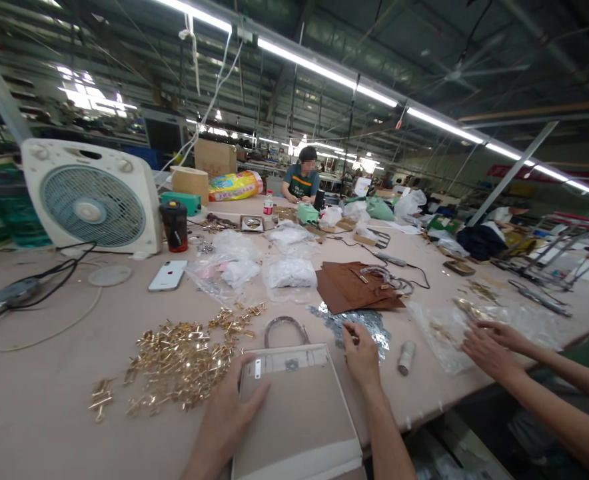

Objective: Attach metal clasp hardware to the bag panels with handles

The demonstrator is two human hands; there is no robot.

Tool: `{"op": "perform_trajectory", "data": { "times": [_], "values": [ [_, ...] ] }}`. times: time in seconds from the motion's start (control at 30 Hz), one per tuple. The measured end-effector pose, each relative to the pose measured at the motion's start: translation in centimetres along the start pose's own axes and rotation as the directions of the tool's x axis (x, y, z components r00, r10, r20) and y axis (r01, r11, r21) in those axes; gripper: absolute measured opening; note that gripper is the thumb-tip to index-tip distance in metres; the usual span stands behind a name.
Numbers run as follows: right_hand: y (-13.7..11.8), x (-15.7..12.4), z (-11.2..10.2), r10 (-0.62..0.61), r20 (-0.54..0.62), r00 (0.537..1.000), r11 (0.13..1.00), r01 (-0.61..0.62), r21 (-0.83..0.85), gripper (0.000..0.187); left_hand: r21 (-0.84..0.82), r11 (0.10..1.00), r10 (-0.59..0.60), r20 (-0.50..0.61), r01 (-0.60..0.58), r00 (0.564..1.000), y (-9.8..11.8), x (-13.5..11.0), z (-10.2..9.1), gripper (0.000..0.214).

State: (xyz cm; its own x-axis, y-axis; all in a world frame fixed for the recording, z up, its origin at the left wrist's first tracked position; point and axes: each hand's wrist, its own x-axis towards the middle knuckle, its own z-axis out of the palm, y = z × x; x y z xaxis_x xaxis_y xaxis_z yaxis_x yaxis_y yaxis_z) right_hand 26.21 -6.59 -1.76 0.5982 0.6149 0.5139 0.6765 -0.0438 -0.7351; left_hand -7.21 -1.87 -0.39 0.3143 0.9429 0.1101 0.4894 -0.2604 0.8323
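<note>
My left hand [234,410] rests flat, fingers stretched, on the left edge of a beige flat box or bag panel [299,413] at the table's near edge. My right hand [360,353] is curled at the panel's top right corner, fingers pinched on a small item I cannot make out, over a patch of silvery small parts [369,323]. A heap of gold metal fittings [184,363] lies to the left of the panel. A curved metal handle [285,323] sits just beyond the panel.
A co-worker's two hands [489,347] reach onto clear plastic bags [454,323] at the right. Brown leather pieces [354,287], white bagged parts [290,273], a phone [168,275], a dark cup [174,227] and a box fan [92,200] lie farther back. Another person [302,177] sits at the far end.
</note>
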Motion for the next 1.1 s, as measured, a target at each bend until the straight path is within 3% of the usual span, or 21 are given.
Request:
{"op": "perform_trajectory", "data": {
  "times": [0.13,0.27,0.43,0.53,0.73,0.93,1.1],
  "values": [
    [-0.9,2.8,3.0,-0.113,0.143,0.983,0.993,0.116,-0.017,0.029,-0.028,1.000,0.009,0.009,-0.009,1.000,0.5,-0.1,-0.1,0.048],
    [-1.1,4.0,4.5,-0.129,0.123,0.984,0.988,0.139,-0.071,0.033,-0.032,0.999,0.019,-0.003,-0.019,1.000,0.7,-0.2,-0.1,0.048],
    [1.0,3.7,1.7,-0.019,-0.123,0.992,0.973,-0.010,-0.232,0.044,-0.023,1.000,0.004,0.010,-0.004,1.000,0.3,-0.1,-0.1,0.048],
    [2.6,2.6,-0.4,0.024,-0.201,0.979,0.942,-0.089,-0.324,0.045,0.002,1.000,0.003,0.019,-0.003,1.000,0.0,0.1,0.0,0.048],
    [4.0,1.4,-1.3,0.002,-0.191,0.982,0.919,-0.077,-0.386,0.046,0.029,1.000,0.004,0.023,-0.004,1.000,-0.1,0.5,0.1,0.048],
    [4.0,3.0,0.0,-0.049,-0.119,0.992,0.928,0.001,-0.372,0.038,0.025,1.000,0.008,0.014,-0.009,1.000,0.0,0.4,0.0,0.048],
    [4.2,3.5,0.8,-0.008,-0.104,0.995,0.923,-0.033,-0.383,0.034,0.004,0.999,0.034,0.002,-0.034,0.999,0.1,0.1,0.1,0.046]
  ]
}}
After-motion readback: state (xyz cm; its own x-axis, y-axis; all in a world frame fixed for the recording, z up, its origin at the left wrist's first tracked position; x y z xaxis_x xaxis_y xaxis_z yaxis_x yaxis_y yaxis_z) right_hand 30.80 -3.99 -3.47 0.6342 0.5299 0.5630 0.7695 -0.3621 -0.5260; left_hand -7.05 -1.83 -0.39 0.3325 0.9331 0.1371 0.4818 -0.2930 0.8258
